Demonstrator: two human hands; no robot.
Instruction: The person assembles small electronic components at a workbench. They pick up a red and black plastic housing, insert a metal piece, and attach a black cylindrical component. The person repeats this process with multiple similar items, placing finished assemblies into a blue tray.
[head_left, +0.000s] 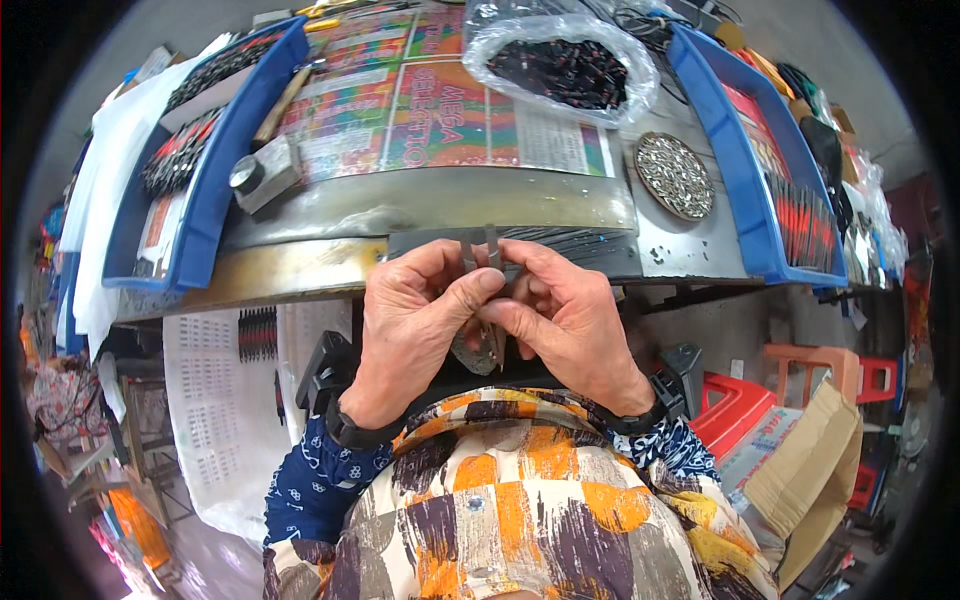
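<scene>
Both my hands come together in front of the table edge, fingers closed around a pair of narrow grey metal strips [492, 246] whose flat ends stick up between them. My left hand [420, 312] pinches from the left with its thumb laid across. From the other side my right hand [565, 315] pinches too, its thumb near the left one. Fingers hide the strips' middle, and whether they are joined I cannot tell. Behind the right fingers, several thin dark strips [585, 243] lie along the table's front edge.
A blue tray [205, 225] of black and red pieces stands left, beside a metal block [268, 178]. A clear bag [478, 70] of black pieces lies at the back. Right of it are a round dish [640, 165] of small metal parts and another blue tray [735, 165].
</scene>
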